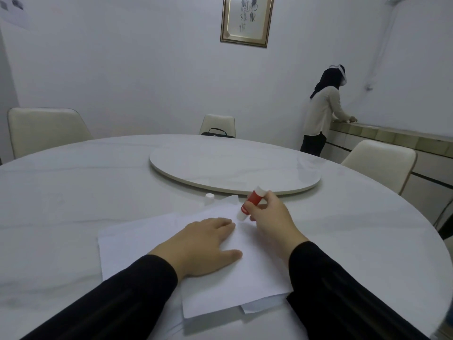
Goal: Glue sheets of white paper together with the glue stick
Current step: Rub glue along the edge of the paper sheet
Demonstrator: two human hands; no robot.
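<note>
The right hand (272, 217) has its grip clamped on a glue stick (251, 202), a red cylinder with white ends, tilted with its lower tip touching the paper (245, 278). The left hand (203, 246) lies flat beside it, fingers straight, pressing the top sheet. The paper is smooth, white, several loosely fanned rectangular sheets on a pale, marbled round tabletop (73, 204). Just beyond the paper stands a small white cap (209, 199). Farther beyond lies a round turntable (232, 168), then cream chairs (46, 128). Beyond and right of the paper, a person (323, 111) stands at a counter.
</note>
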